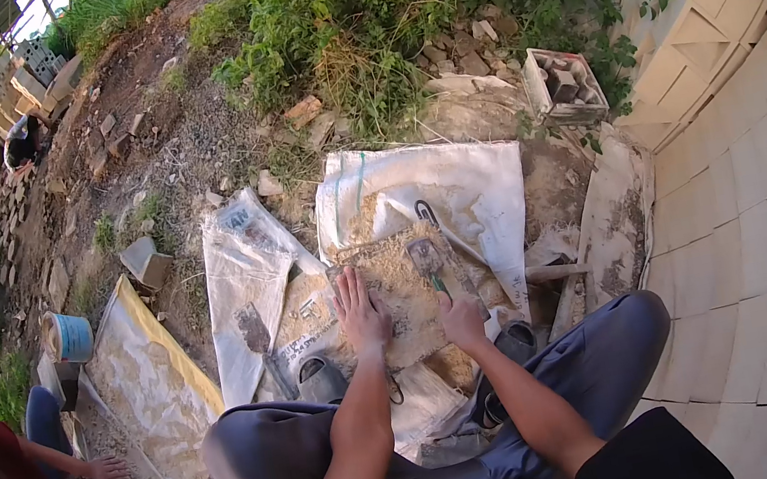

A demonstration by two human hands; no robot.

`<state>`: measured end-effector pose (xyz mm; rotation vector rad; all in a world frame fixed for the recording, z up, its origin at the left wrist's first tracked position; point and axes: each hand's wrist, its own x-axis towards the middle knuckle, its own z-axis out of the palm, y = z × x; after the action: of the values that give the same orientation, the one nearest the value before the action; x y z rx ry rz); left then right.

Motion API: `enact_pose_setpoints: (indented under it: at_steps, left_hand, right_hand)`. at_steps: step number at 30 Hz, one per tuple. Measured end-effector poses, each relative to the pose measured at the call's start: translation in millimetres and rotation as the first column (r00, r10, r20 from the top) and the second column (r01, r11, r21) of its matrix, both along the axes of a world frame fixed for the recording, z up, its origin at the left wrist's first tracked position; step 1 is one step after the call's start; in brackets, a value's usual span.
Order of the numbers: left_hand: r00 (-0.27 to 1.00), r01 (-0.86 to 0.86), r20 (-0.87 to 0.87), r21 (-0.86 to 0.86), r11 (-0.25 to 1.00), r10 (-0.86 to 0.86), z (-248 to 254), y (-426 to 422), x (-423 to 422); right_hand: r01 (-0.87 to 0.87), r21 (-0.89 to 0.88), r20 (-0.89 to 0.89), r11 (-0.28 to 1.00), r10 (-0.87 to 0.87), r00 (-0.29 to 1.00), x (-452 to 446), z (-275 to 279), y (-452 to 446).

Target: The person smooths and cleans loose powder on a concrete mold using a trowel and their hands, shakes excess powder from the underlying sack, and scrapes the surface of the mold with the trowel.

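White sack [486, 182]: woven plastic-looking, matt, creased. Sand [383, 265] on the sack was rough, grainy, dry-looking. Trowel [425, 258] above the sack: dull metal blade, smeared. Bucket [70, 338] left of the sack looked plastic, fairly smooth. Stacked blocks [746, 280] right of the sack had flat, matt, smooth-looking faces. Trousers [576, 359] below the sack: matt cloth, wrinkled.
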<state>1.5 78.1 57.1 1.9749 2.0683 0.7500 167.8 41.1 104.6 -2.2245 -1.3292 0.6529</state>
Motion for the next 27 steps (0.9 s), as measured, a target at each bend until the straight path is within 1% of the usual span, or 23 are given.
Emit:
enact_pose_setpoints:
  at_steps: [2,3,5,6,8,9,11,15,17,18,19,20,21,23,24,26,27]
  left_hand:
    - [1.000,-0.015,0.027,-0.026,1.000,0.016,1.8,-0.6,-0.5]
    - [0.999,-0.023,0.024,-0.042,0.999,0.024,2.0,-0.4,0.2]
    - [1.000,-0.008,0.025,-0.044,0.999,0.009,-1.8,-2.1,-0.8]
    - [1.000,-0.008,0.023,-0.044,0.999,0.009,-2.2,0.3,-1.6]
    - [1.000,-0.013,0.008,-0.038,0.999,0.013,2.1,3.4,-2.3]
    - [1.000,-0.012,0.004,-0.047,0.999,0.012,2.1,-2.9,-1.5]
    - [1.000,-0.015,0.006,-0.046,0.999,0.015,1.5,-7.0,-0.4]
    - [1.000,-0.014,0.020,-0.026,1.000,0.014,4.7,-1.7,-1.6]
    - [1.000,-0.007,0.029,-0.009,1.000,0.007,3.1,3.2,2.8]
    - [0.999,-0.006,0.051,-0.016,1.000,0.006,2.9,2.5,2.6]
    - [0.997,-0.012,0.070,-0.028,1.000,0.014,1.5,-0.4,0.3]
    - [0.997,-0.022,0.069,-0.039,0.999,0.025,2.3,-0.6,-0.5]
    - [0.998,-0.020,0.059,-0.035,0.999,0.022,5.7,-2.3,0.5]
    - [0.999,-0.028,0.025,-0.023,0.999,0.028,4.9,-1.8,1.0]
    - [0.998,-0.044,0.033,-0.022,0.999,0.045,2.4,-3.6,3.1]
    - [0.999,-0.037,-0.014,-0.025,0.999,0.037,-4.0,0.1,-1.0]
    - [0.999,-0.052,-0.011,-0.032,0.998,0.052,-5.0,-3.8,-1.6]
  right_hand:
    - [-0.043,-0.090,0.093,0.995,0.051,0.994,5.5,-16.4,0.1]
    - [-0.038,-0.081,0.096,0.996,0.046,0.994,5.7,-9.2,4.2]
    - [-0.024,-0.065,0.032,0.998,0.026,0.999,6.3,17.8,3.9]
    - [-0.019,-0.065,0.032,0.998,0.021,0.999,7.4,27.5,8.2]
    - [0.001,0.095,-0.084,0.995,0.007,0.996,8.2,36.7,13.9]
    - [-0.001,0.080,-0.082,0.997,0.007,0.997,9.6,22.9,9.9]
    - [-0.045,-0.193,0.106,0.980,0.066,0.992,16.6,-9.3,0.8]
    - [-0.027,-0.194,0.091,0.981,0.046,0.995,15.4,-1.1,-5.2]
    - [-0.011,-0.092,0.005,0.996,0.011,1.000,19.2,0.5,4.7]
    - [-0.011,-0.095,0.005,0.995,0.011,1.000,18.8,12.5,9.6]
    - [-0.011,-0.029,-0.013,1.000,0.011,1.000,15.7,33.4,13.7]
    - [-0.013,0.033,-0.031,0.999,0.014,0.999,12.9,42.7,13.9]
    - [-0.020,0.013,-0.032,1.000,0.020,0.999,13.2,29.2,5.3]
    - [-0.045,-0.143,0.123,0.989,0.063,0.990,19.7,-5.2,-2.4]
    - [-0.060,-0.142,0.131,0.988,0.079,0.988,21.5,-7.2,-4.3]
    - [-0.030,-0.151,0.105,0.988,0.046,0.993,17.4,-15.7,1.6]
    - [-0.044,-0.158,0.108,0.986,0.061,0.992,12.6,-6.2,-0.4]
